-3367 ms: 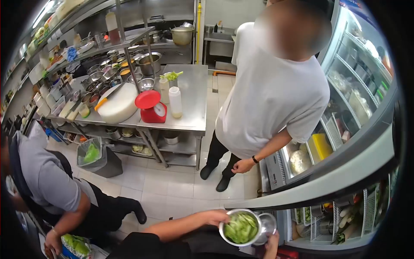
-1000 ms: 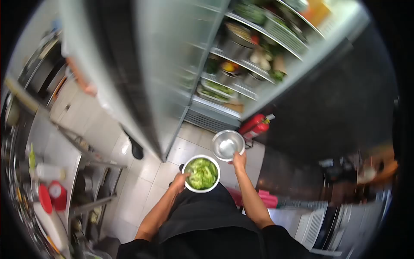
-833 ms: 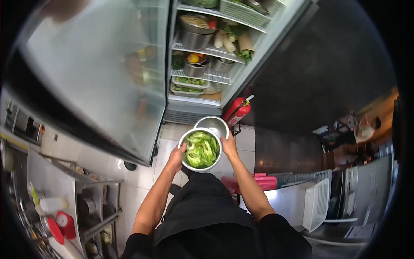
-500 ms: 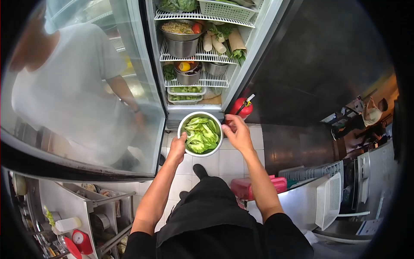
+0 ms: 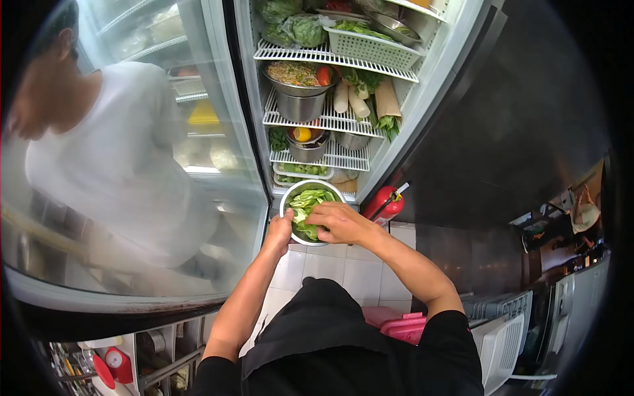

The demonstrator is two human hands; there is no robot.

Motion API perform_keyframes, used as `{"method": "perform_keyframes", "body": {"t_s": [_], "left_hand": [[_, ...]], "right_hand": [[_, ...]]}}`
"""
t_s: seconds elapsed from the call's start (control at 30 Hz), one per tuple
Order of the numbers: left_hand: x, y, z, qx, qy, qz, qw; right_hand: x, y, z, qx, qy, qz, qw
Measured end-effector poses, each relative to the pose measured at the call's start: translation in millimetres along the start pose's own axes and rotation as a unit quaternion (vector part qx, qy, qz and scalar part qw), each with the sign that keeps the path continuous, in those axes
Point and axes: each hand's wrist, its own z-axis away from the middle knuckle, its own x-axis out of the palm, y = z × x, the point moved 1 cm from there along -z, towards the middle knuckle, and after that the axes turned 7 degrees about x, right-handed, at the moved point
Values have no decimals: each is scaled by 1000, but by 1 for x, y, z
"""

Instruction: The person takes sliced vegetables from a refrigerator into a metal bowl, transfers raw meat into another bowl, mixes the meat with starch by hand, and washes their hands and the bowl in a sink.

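A round metal bowl (image 5: 282,198) with a pale rim holds green vegetable slices (image 5: 309,198). My left hand (image 5: 281,231) grips the bowl's left side, thumb over the rim. Inside the bowl, my right hand (image 5: 338,223) has its fingers curled down around some of the slices; the fingertips are partly hidden among them. The bowl is held just in front of the lowest shelf of an upright fridge (image 5: 333,120), whose glass door (image 5: 231,165) stands open on the left.
Fridge shelves hold a green basket (image 5: 373,49), a metal pot (image 5: 300,105), wrapped vegetables (image 5: 386,99) and trays of greens (image 5: 304,170). A red fire extinguisher (image 5: 384,203) stands at right. Behind the glass is a person in a white shirt (image 5: 112,152). Pink containers (image 5: 396,323) sit below my right arm.
My right hand has moved from the bowl's right rim into the slices. The view has shifted, bringing more of the upper shelves into sight. My left hand still holds the bowl.
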Motion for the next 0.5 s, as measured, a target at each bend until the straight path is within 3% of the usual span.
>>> {"method": "perform_keyframes", "body": {"t_s": [0.17,0.23,0.27,0.37,0.43,0.5], "left_hand": [[0,14,0,13,3,42,999],[5,15,1,24,44,35,998],[8,9,-1,41,40,46,997],[15,-12,-7,62,38,116,991],[25,-10,-1,84,35,141,986],[26,-15,-4,59,27,127,990]], "right_hand": [[-15,17,-17,8,35,-53,998],[-46,9,-26,233,8,-276,933],[-37,28,-26,230,2,-394,890],[-49,49,-25,242,-18,-451,859],[-101,33,-34,254,43,-444,858],[-159,38,-48,225,211,-374,875]]}}
